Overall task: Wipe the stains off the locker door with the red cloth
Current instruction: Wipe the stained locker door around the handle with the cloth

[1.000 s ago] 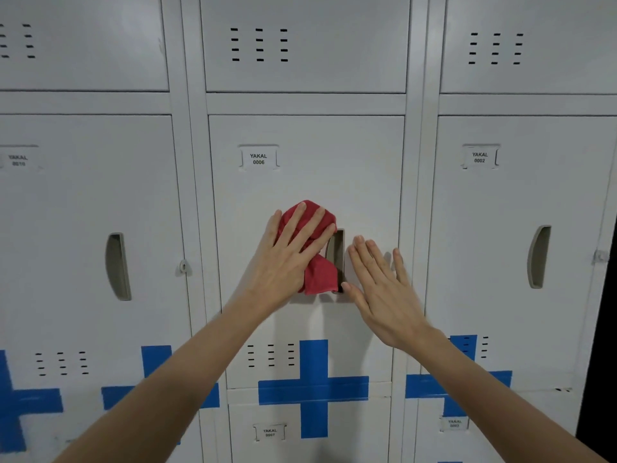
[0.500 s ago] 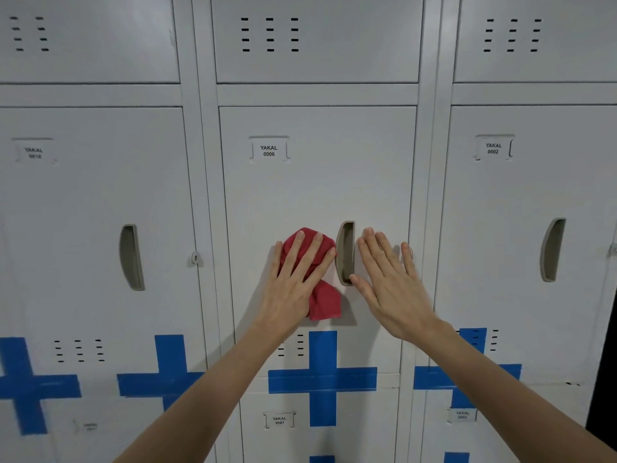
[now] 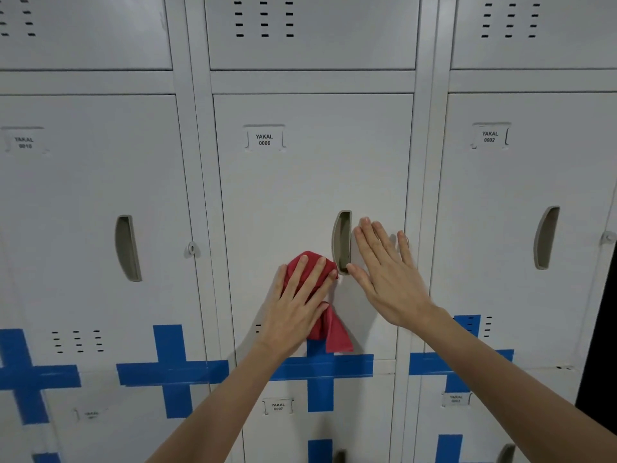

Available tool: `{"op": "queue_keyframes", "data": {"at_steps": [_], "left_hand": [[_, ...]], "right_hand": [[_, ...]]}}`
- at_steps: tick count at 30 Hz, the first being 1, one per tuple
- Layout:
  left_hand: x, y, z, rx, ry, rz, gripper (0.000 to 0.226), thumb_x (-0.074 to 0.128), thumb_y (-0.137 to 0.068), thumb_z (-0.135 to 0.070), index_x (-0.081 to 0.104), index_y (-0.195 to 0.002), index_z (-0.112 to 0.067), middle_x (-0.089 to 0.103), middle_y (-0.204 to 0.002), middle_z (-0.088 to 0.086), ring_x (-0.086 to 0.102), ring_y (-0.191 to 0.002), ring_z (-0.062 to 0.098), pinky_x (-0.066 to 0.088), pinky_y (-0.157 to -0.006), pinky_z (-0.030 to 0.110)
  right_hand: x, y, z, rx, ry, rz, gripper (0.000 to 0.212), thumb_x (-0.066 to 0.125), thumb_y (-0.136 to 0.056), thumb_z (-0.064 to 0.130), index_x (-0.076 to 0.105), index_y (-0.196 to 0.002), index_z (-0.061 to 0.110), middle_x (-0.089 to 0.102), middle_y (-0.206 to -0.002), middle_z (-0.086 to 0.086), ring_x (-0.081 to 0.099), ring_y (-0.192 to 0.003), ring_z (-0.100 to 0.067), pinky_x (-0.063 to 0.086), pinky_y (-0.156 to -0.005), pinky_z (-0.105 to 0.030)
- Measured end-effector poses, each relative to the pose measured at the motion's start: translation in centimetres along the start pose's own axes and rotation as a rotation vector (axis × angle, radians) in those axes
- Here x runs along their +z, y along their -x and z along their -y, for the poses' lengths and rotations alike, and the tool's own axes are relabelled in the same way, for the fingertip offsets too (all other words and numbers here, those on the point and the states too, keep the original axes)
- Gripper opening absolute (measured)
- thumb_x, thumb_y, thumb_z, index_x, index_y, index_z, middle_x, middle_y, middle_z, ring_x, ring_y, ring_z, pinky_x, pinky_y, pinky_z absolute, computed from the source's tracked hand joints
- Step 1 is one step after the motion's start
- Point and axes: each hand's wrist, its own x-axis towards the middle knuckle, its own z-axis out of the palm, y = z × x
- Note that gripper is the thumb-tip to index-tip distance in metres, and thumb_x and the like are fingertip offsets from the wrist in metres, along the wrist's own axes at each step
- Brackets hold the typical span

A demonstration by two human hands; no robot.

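Note:
The white locker door (image 3: 300, 188), labelled YAKAL 0006, fills the middle of the view and is closed. My left hand (image 3: 293, 305) presses the red cloth (image 3: 330, 329) flat against the door's lower part, left of and below the recessed handle (image 3: 342, 242). A corner of the cloth hangs down past my palm onto the blue tape cross. My right hand (image 3: 387, 275) lies flat with fingers spread on the door, just right of the handle, holding nothing. No stains are visible on the door.
Closed lockers flank the door, 0010 on the left (image 3: 86, 202) and 0002 on the right (image 3: 521, 195). Blue tape crosses (image 3: 170, 369) run along the row's bottom. Another locker row sits below, and a dark gap (image 3: 601, 329) borders the far right.
My left hand has slid the red cloth down the door, from beside the handle's top to below it. The right hand stays flat beside the handle. The view tilted down slightly.

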Motion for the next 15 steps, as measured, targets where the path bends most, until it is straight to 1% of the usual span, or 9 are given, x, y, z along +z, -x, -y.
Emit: {"op": "queue_keyframes", "data": {"at_steps": [2,5,8,9,11,13,15], "left_hand": [[0.3,-0.2,-0.3,0.027,-0.006,0.004,0.060,0.039,-0.096,-0.041,0.026,-0.150,-0.020,0.026,-0.157,0.009,0.020,-0.143,0.033,0.027,-0.112,0.056],[0.8,-0.3,-1.1,0.096,-0.007,0.022,0.065,0.048,-0.093,-0.041,0.025,-0.151,-0.021,0.022,-0.158,0.007,0.020,-0.145,0.032,0.028,-0.113,0.054],[0.6,-0.2,-0.6,0.150,-0.031,0.030,0.064,0.048,-0.094,-0.039,0.025,-0.151,-0.021,0.021,-0.158,0.007,0.020,-0.145,0.031,0.027,-0.113,0.053],[0.6,-0.1,-0.4,0.138,-0.034,0.028,0.063,0.047,-0.094,-0.038,0.026,-0.150,-0.021,0.022,-0.158,0.008,0.021,-0.145,0.032,0.028,-0.113,0.053],[0.8,0.3,-0.7,0.037,-0.017,0.008,0.063,0.051,-0.093,-0.037,0.028,-0.150,-0.021,0.024,-0.157,0.009,0.022,-0.144,0.033,0.029,-0.112,0.054],[1.2,0.6,-2.0,-0.081,0.018,0.024,0.072,0.062,-0.088,-0.037,0.028,-0.149,-0.021,0.026,-0.155,0.012,0.022,-0.143,0.035,0.028,-0.111,0.056],[1.7,0.5,-3.5,-0.158,0.064,0.046,0.081,0.070,-0.082,-0.036,0.028,-0.150,-0.021,0.026,-0.155,0.014,0.020,-0.143,0.038,0.025,-0.111,0.059]], "right_hand": [[0.0,-0.2,0.0,0.006,-0.002,-0.002,0.073,-0.006,-0.091,0.059,-0.007,-0.150,0.016,-0.018,-0.157,0.002,-0.018,-0.143,-0.013,-0.008,-0.117,-0.043],[-0.1,-0.3,-0.1,0.008,-0.004,0.004,0.073,-0.004,-0.091,0.058,-0.006,-0.150,0.016,-0.017,-0.157,0.002,-0.018,-0.143,-0.013,-0.008,-0.118,-0.044],[-0.3,-0.2,-0.2,0.003,-0.002,0.008,0.072,-0.005,-0.090,0.058,-0.007,-0.150,0.017,-0.019,-0.156,0.003,-0.018,-0.143,-0.012,-0.009,-0.117,-0.043],[-0.3,-0.3,-0.2,0.001,-0.005,0.011,0.072,-0.006,-0.090,0.058,-0.007,-0.150,0.017,-0.019,-0.156,0.003,-0.019,-0.143,-0.012,-0.010,-0.117,-0.043],[-0.5,-0.4,-0.4,-0.002,-0.010,0.017,0.072,-0.007,-0.089,0.058,-0.009,-0.150,0.019,-0.021,-0.155,0.005,-0.020,-0.142,-0.010,-0.014,-0.116,-0.041],[-0.7,-0.3,-0.5,0.000,-0.017,0.022,0.072,-0.009,-0.088,0.058,-0.009,-0.149,0.021,-0.021,-0.155,0.007,-0.021,-0.142,-0.008,-0.017,-0.115,-0.039],[-0.8,-0.3,-0.7,-0.008,-0.024,0.025,0.072,-0.010,-0.088,0.058,-0.008,-0.150,0.021,-0.020,-0.155,0.008,-0.020,-0.142,-0.007,-0.017,-0.115,-0.039]]}}
